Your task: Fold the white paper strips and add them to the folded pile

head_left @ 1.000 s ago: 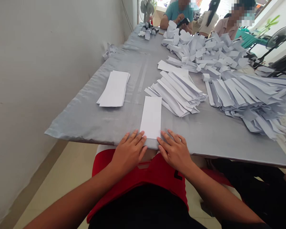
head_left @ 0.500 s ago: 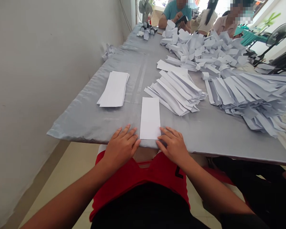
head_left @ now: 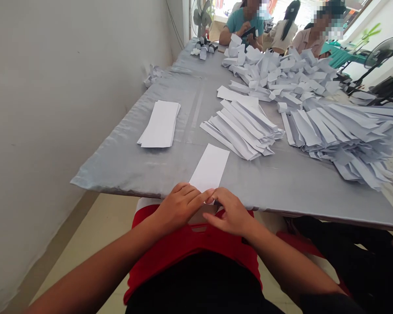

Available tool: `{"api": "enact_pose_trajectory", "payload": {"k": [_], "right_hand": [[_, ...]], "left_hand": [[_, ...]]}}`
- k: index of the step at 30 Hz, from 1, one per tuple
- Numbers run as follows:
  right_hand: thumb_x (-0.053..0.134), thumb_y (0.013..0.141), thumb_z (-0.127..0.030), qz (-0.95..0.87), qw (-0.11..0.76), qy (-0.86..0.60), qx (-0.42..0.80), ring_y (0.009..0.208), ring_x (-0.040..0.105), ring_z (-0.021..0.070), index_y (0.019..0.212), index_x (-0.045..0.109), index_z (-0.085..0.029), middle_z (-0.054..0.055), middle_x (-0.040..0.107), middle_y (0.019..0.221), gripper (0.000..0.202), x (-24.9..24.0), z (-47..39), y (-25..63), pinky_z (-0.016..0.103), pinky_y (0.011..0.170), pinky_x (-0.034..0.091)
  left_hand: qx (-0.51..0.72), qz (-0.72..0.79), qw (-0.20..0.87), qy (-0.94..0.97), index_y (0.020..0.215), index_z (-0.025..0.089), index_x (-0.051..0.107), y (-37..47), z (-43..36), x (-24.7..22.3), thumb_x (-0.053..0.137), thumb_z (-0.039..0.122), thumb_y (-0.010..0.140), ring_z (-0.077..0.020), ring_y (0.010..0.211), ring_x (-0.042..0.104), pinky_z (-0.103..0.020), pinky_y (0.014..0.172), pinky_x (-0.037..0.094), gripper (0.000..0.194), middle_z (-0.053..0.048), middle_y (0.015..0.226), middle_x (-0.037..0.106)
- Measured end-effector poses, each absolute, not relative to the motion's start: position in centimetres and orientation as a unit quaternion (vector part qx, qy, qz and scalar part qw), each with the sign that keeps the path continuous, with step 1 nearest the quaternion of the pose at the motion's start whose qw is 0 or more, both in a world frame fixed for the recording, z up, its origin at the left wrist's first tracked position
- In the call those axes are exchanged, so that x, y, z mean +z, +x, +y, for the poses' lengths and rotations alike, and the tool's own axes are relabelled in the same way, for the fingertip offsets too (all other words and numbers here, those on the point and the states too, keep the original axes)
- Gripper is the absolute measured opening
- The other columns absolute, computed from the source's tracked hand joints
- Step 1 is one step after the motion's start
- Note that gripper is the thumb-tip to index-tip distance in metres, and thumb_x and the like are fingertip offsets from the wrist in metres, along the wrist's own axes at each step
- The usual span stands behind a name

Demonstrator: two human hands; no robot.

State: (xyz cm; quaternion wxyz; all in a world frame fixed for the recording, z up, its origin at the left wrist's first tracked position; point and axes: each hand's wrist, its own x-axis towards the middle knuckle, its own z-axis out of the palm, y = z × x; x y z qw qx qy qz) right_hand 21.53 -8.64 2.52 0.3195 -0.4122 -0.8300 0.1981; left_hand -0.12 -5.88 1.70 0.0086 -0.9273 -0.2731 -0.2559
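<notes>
Two bare hands meet at the near end of a blank white sheet (head_left: 211, 168), which lies aslant at the near edge of a grey-covered table (head_left: 118, 165), its far end angled to the right. The left hand (head_left: 181, 201) comes in from the left of the sheet, palm down, its back showing, the wrist low over the table's edge. Its fingers lie close together over the sheet's near left corner, the index finger reaching across toward the other hand; the thumb is hidden, and whether it pinches the paper cannot be told. The right hand (head_left: 228, 211) reaches in from the right of the sheet, turned inward, its fingers bent and bunched at the left fingertips, its thumb held well apart below them. Both forearms angle inward toward the sheet. A neat stack (head_left: 160, 124) sits beyond the sheet to the left, while folded strips (head_left: 245, 126) fan out just beyond it to the right. More strips (head_left: 334, 131) lie farther right of the sheet, and a loose heap (head_left: 281, 69) rises well beyond it, before a person in teal (head_left: 245, 26).
</notes>
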Motion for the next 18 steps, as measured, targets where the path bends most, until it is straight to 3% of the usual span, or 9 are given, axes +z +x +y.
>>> {"api": "enact_pose_trajectory", "payload": {"k": [4,6,8,10,14,18], "right_hand": [[0.067,0.089,-0.041,-0.887,0.261,-0.366,0.108,0.122,0.061,0.0259,0.117,0.063,-0.023,0.011,0.069,0.126,0.033,3.0,-7.1,24.7,0.043,0.100,0.049],[0.064,0.092,-0.035,-0.892,0.217,-0.394,0.044,0.130,0.057,0.0290,0.122,0.065,-0.024,0.010,0.067,0.134,0.032,2.8,-6.2,26.6,0.046,0.102,0.047],[0.060,0.093,-0.023,-0.897,0.188,-0.400,-0.001,0.128,0.060,0.0284,0.117,0.070,-0.025,0.006,0.071,0.129,0.026,2.4,-5.7,28.4,0.045,0.100,0.047],[0.058,0.093,-0.017,-0.897,0.175,-0.405,-0.015,0.121,0.064,0.0258,0.112,0.073,-0.027,0.003,0.075,0.119,0.026,2.0,-5.6,29.6,0.042,0.097,0.049],[0.060,0.094,-0.023,-0.891,0.172,-0.420,-0.013,0.113,0.069,0.0251,0.113,0.072,-0.025,0.005,0.076,0.116,0.022,1.9,-6.3,30.4,0.041,0.093,0.052],[0.058,0.095,-0.023,-0.884,0.183,-0.430,-0.007,0.116,0.068,0.0263,0.106,0.069,-0.021,0.008,0.074,0.122,0.016,2.2,-7.1,30.0,0.042,0.094,0.053]], "left_hand": [[-0.261,-0.221,0.002,-0.940,0.117,0.029,0.067,-1.2,-5.9,2.9,0.047,0.014,0.100,-0.0145,0.099,0.066,-0.032,0.100,0.039,0.030,0.002,0.095,0.075],[-0.253,-0.199,0.000,-0.947,0.095,0.028,0.068,-1.6,-5.9,3.4,0.046,0.013,0.100,-0.0136,0.102,0.066,-0.032,0.101,0.037,0.027,0.005,0.092,0.076],[-0.252,-0.192,0.002,-0.948,0.085,0.026,0.065,-1.9,-5.8,3.6,0.045,0.012,0.101,-0.0130,0.106,0.067,-0.032,0.103,0.037,0.029,0.006,0.093,0.076],[-0.250,-0.209,0.010,-0.945,0.083,0.026,0.064,-2.1,-5.5,3.4,0.044,0.011,0.100,-0.0138,0.112,0.066,-0.033,0.105,0.036,0.030,0.006,0.098,0.077],[-0.225,-0.275,0.050,-0.933,0.088,0.026,0.065,-2.3,-4.7,2.4,0.047,0.009,0.095,-0.0201,0.121,0.064,-0.039,0.107,0.037,0.026,0.004,0.104,0.078],[-0.186,-0.303,0.065,-0.932,0.087,0.025,0.065,-2.0,-4.4,2.0,0.061,0.027,0.093,-0.0284,0.124,0.062,-0.047,0.108,0.037,0.007,-0.002,0.110,0.076]]}}
